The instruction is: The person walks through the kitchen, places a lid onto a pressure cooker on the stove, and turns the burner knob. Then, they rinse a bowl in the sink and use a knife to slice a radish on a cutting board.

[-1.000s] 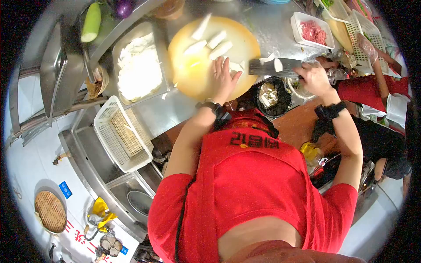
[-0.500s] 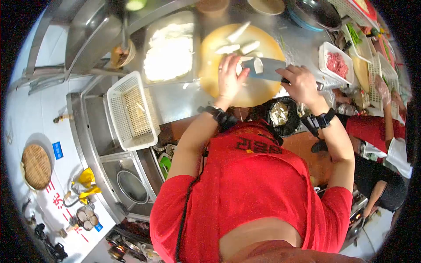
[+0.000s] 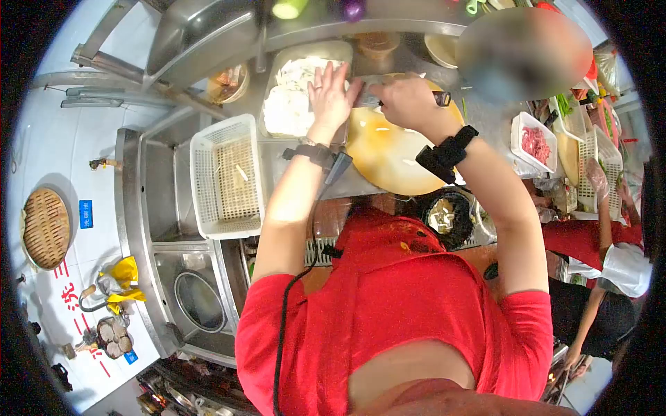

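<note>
My left hand lies over the right side of a clear tray heaped with white cut pieces. Its fingers are stretched out and spread, with the thumb toward the knife. In my right hand is a broad-bladed kitchen knife, its blade pointing left at the tray's edge and partly hidden by my hands. Beneath that hand is the round yellowish cutting board, with a few small white bits on it.
A white plastic basket stands left, over the metal sink. To the right is a white container of raw meat. A black basin with pale pieces sits below the board. Another person's gloved hand is at far right.
Both hands have moved from the board toward the tray on the left, the knife going with my right hand. The larger white pieces have left the board.
</note>
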### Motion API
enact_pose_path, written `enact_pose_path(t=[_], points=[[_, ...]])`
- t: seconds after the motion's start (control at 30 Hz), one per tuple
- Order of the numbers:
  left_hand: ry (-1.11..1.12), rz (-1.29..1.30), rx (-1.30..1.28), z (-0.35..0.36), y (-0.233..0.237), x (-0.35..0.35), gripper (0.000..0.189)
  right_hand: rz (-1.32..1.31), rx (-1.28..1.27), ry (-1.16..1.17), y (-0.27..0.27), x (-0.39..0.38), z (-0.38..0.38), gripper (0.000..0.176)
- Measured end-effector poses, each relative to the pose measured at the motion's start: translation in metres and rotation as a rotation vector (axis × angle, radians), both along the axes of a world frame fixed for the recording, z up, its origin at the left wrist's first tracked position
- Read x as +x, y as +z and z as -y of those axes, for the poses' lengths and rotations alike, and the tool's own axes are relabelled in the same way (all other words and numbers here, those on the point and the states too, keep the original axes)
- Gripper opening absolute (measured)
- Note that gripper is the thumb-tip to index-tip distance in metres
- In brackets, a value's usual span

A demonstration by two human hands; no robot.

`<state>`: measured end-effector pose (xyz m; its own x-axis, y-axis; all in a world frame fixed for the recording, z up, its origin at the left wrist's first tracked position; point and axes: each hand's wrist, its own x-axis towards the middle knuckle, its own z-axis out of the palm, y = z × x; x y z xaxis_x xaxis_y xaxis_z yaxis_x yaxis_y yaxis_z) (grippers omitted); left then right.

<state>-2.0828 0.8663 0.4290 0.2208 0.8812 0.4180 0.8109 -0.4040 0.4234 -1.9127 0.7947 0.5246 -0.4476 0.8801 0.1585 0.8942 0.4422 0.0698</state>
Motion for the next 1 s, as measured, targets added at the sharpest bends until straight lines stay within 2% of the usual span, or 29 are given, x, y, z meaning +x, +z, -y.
enact_pose_path(t=[0.07, 0.13, 0.23, 0.27, 0.33, 0.37, 0.4, 0.43, 0.5, 0.53, 0.57, 0.6, 0.63, 0.67, 0.7, 0.77, 0.83, 0.9, 0.97, 1.0], points=[[0.048, -0.021, -0.033, -0.011, -0.015, -0.018, 0.054, -0.004, 0.03, 0.034, -0.001, 0.001, 0.003, 0.021], [0.316, -0.182, -0.031, -0.024, -0.032, -0.052, 0.055, -0.108, 0.024, -0.049, 0.012, 0.012, 0.018, 0.022], [0.38, -0.191, -0.01, -0.023, -0.024, -0.078, 0.053, -0.182, -0.101, -0.172, 0.012, 0.049, 0.047, 0.027], [0.362, -0.194, -0.014, -0.021, -0.018, -0.072, 0.053, -0.184, -0.106, -0.19, 0.003, 0.065, 0.061, 0.027], [0.18, -0.033, 0.242, -0.015, 0.002, -0.058, 0.043, -0.493, -0.306, -0.275, -0.025, 0.093, 0.093, 0.033], [0.169, -0.03, 0.235, -0.009, 0.008, -0.045, 0.043, -0.554, -0.506, -0.371, -0.031, 0.1, 0.112, 0.036], [-0.022, 0.104, 0.085, 0.0, 0.013, -0.026, 0.038, -0.561, -0.685, -0.537, -0.032, 0.1, 0.129, 0.035], [-0.214, 0.235, -0.067, 0.007, 0.014, -0.006, 0.034, -0.651, -0.664, -0.455, -0.05, 0.106, 0.15, 0.034], [-0.4, 0.166, -0.232, 0.021, -0.002, 0.033, 0.03, -0.804, -0.672, -0.443, -0.094, 0.112, 0.186, 0.032], [-0.436, 0.163, -0.4, 0.029, -0.01, 0.052, 0.03, -0.816, -0.679, -0.48, -0.1, 0.107, 0.197, 0.032], [-0.471, 0.156, -0.569, 0.037, -0.018, 0.07, 0.031, -0.829, -0.686, -0.519, -0.105, 0.103, 0.208, 0.031], [-0.487, 0.148, -0.575, 0.044, -0.031, 0.084, 0.031, -0.855, -0.706, -0.595, -0.113, 0.103, 0.217, 0.032], [-0.528, 0.076, -0.491, 0.05, -0.044, 0.097, 0.028, -0.881, -0.725, -0.672, -0.124, 0.103, 0.226, 0.032], [-0.57, 0.005, -0.406, 0.054, -0.054, 0.106, 0.025, -0.936, -0.518, -0.611, -0.131, 0.101, 0.232, 0.031], [-0.59, -0.003, -0.412, 0.057, -0.064, 0.113, 0.025, -0.945, -0.514, -0.632, -0.135, 0.105, 0.239, 0.031], [-0.526, -0.089, -0.252, 0.062, -0.077, 0.125, 0.032, -0.912, -0.52, -0.835, -0.134, 0.11, 0.248, 0.029], [-0.505, -0.181, -0.274, 0.064, -0.083, 0.133, 0.038, -0.811, -0.453, -0.832, -0.126, 0.113, 0.252, 0.029], [-0.403, -0.212, -0.314, 0.06, -0.087, 0.136, 0.037, -0.813, -0.5, -0.888, -0.122, 0.114, 0.255, 0.03], [-0.402, -0.234, -0.368, 0.06, -0.087, 0.123, 0.038, -0.852, -0.468, -0.87, -0.127, 0.114, 0.26, 0.03], [-0.442, -0.114, -0.423, 0.059, -0.088, 0.111, 0.039, -0.876, -0.465, -0.867, -0.13, 0.114, 0.261, 0.03]])
